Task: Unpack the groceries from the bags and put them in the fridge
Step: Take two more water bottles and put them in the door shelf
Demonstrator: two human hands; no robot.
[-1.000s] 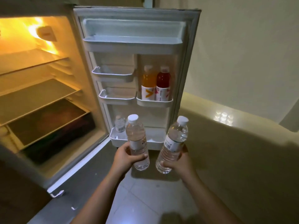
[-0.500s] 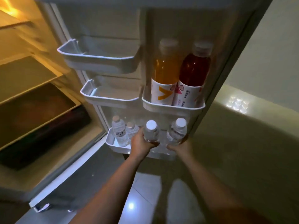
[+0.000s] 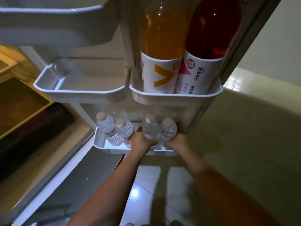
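Observation:
My left hand (image 3: 142, 141) grips a clear water bottle (image 3: 149, 128) with a white cap, held upright in the bottom door bin (image 3: 99, 141) of the open fridge. Beside it my right hand (image 3: 178, 141) grips a second water bottle (image 3: 168, 130), also upright in the same bin. To their left stand two more water bottles (image 3: 106, 129) (image 3: 124, 130) in the bin. The bottoms of the held bottles are hidden by my hands.
Above, a door shelf (image 3: 175, 97) holds an orange drink bottle (image 3: 160, 54) and a red drink bottle (image 3: 206, 53). Left of it are two bare door shelves (image 3: 78, 92). The fridge interior with shelves lies left. A pale wall (image 3: 260, 111) stands right; tiled floor below.
The view has closed in on the door. Both hands have lowered their water bottles from in front of the door into the bottom bin, next to the two bottles there.

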